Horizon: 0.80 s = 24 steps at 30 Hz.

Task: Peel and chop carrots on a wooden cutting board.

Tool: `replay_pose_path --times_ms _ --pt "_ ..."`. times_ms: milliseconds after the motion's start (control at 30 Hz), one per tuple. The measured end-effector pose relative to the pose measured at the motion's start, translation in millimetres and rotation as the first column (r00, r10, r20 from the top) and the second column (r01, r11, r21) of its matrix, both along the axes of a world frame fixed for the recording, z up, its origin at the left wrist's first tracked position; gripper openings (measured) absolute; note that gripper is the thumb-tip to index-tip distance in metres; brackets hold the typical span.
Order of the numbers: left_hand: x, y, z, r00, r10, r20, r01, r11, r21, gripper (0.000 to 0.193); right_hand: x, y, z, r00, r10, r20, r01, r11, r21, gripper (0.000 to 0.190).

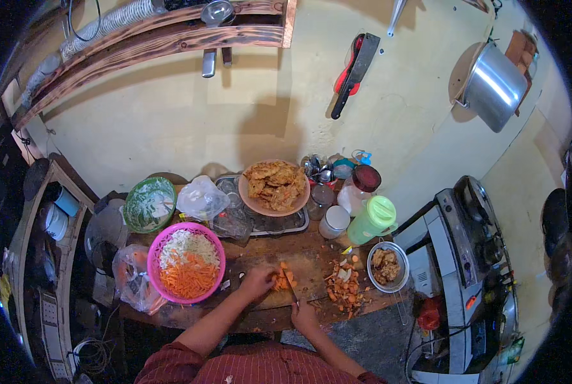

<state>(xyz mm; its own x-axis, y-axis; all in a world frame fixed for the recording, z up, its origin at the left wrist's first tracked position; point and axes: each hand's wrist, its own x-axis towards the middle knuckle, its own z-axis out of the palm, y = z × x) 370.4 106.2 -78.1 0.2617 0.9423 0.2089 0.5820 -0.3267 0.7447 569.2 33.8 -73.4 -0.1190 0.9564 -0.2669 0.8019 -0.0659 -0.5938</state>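
My right hand [305,318] grips the handle of a kitchen knife [290,284], whose blade points away from me over the wooden cutting board [310,266]. Cut carrot pieces [281,282] lie on the board beside the blade. On their left side, the fingers of my left hand [258,282] are bent and rest against the carrot; how firmly they hold it is hard to see. Left of that hand stands a pink plastic basket [222,259] with shredded carrot [190,276] and shredded white vegetable [190,246]. Carrot trimmings [346,290] are heaped to the right.
A plate of fried food [276,187] sits on a tray [303,225] at the back. Around it are a green bowl [144,223], jars [335,221] and a light green pitcher [373,221]. A metal strainer [371,281] holds fried pieces near the right edge. A stove [451,240] stands farther right.
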Motion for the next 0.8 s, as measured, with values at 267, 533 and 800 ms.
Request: replay_pose_path --times_ms 267,533,800 --pt "-23.7 -59.7 2.6 0.99 0.058 -0.126 -0.067 0.996 -0.063 0.032 -25.2 -12.0 -0.8 0.993 0.118 -0.023 -0.12 0.991 -0.053 0.033" --pt "-32.5 -63.3 -14.5 0.996 0.017 -0.092 -0.008 0.995 0.101 0.015 -39.2 -18.0 0.3 0.988 0.152 -0.02 -0.153 0.984 -0.094 0.034" --pt "-29.8 -62.4 -4.8 0.97 -0.011 -0.244 0.051 0.986 0.159 0.014 -38.4 -17.1 4.7 0.989 0.145 -0.006 -0.144 0.983 -0.113 0.035"
